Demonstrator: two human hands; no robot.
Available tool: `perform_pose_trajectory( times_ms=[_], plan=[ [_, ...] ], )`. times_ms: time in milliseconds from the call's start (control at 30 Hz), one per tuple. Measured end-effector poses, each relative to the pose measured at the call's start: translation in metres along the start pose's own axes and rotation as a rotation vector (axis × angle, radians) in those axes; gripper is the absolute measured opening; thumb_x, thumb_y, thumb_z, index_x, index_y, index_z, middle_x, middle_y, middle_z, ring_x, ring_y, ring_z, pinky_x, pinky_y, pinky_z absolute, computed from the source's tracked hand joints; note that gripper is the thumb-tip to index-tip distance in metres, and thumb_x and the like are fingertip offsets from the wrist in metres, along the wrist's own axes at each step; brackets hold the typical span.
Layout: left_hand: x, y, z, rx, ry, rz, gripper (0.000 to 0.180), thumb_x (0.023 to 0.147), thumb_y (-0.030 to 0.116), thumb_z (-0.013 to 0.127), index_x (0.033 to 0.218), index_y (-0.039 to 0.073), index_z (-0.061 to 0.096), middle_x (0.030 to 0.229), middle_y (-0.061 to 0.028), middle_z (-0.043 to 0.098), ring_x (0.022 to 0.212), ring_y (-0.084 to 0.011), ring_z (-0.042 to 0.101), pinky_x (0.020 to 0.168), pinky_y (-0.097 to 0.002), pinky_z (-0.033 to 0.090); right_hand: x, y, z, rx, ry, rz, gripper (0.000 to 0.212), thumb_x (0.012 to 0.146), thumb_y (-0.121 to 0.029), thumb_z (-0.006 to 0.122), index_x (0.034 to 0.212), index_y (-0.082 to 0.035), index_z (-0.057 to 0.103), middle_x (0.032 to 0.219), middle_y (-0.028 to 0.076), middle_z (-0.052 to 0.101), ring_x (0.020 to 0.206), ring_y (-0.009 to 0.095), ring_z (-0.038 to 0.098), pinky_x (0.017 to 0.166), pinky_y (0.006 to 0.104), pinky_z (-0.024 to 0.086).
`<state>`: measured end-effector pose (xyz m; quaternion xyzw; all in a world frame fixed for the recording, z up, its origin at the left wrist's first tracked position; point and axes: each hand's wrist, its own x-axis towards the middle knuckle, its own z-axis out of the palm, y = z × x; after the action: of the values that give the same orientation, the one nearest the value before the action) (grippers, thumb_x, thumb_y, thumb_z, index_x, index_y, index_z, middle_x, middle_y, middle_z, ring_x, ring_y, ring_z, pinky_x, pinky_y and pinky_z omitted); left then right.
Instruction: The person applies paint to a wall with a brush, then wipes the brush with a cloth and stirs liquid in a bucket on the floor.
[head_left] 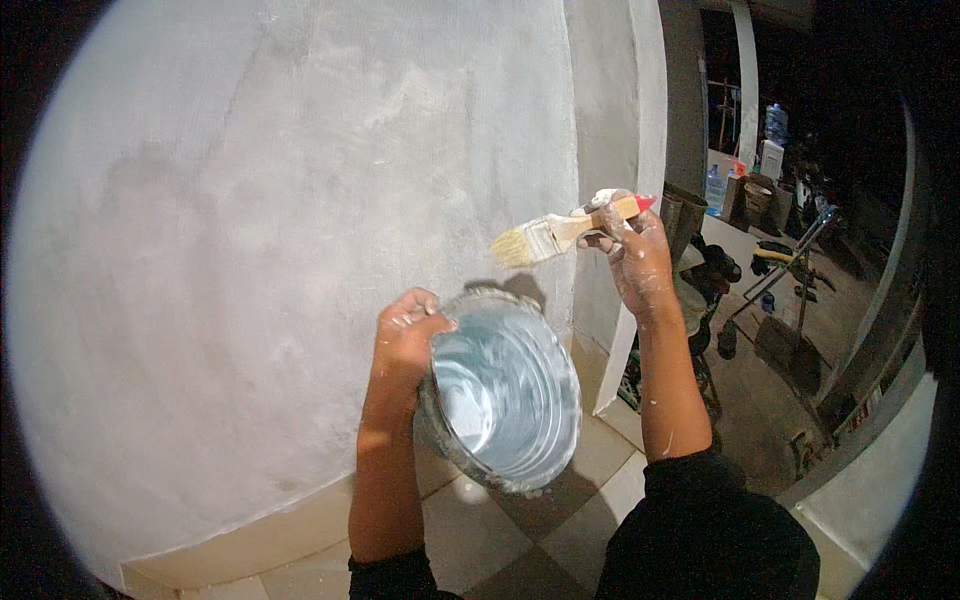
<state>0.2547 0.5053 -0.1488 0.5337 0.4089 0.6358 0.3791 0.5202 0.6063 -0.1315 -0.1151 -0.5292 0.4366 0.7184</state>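
While gripping the tilted bucket (535,375) by its rim (577,400) with the left hand (403,338) and the brush (541,240) by its handle (624,209) with the right hand (640,255), before the wall (300,200) near its right edge, steady the bucket, load the bristles (510,248) lightly and stroke evenly to avoid drips.

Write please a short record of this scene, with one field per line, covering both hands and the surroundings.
Left hand: grips the rim of a bucket
Right hand: holds a flat paintbrush by its handle, bristles pointing left
Bucket inside: whitish; remaining amount unclear
Skin: pale spots on both hands
In front: grey-white wall, patchy
Below: tiled floor
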Motion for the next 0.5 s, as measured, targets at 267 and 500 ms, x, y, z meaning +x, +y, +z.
perform_pose_trajectory(
  times_ms=[267,500],
  plan=[
    [0.005,-0.013,-0.018,-0.012,-0.166,-0.195,0.011,0.081,0.0,0.062,0.083,0.007,0.055,0.072,-0.0019,0.06,0.063,-0.0085,0.054,0.056,-0.0231,0.04,0.016,0.07,-0.011,-0.169,-0.003,-0.131,0.015,0.093,-0.009,0.069,0.1,0.004,0.069,0.093,0.01,0.071,0.081,0.016,0.067,0.077,0.0292,0.055],
    [0.0,-0.018,-0.023,-0.061,-0.117,-0.181,0.01,0.08,-0.001,0.062,0.083,0.006,0.055,0.073,-0.0022,0.061,0.063,-0.0092,0.055,0.056,-0.0236,0.04,-0.034,0.16,-0.026,-0.539,0.07,-0.171,0.015,0.09,-0.014,0.069,0.096,0.0,0.072,0.086,0.008,0.071,0.075,0.016,0.065,0.068,0.0304,0.05]
  ],
)
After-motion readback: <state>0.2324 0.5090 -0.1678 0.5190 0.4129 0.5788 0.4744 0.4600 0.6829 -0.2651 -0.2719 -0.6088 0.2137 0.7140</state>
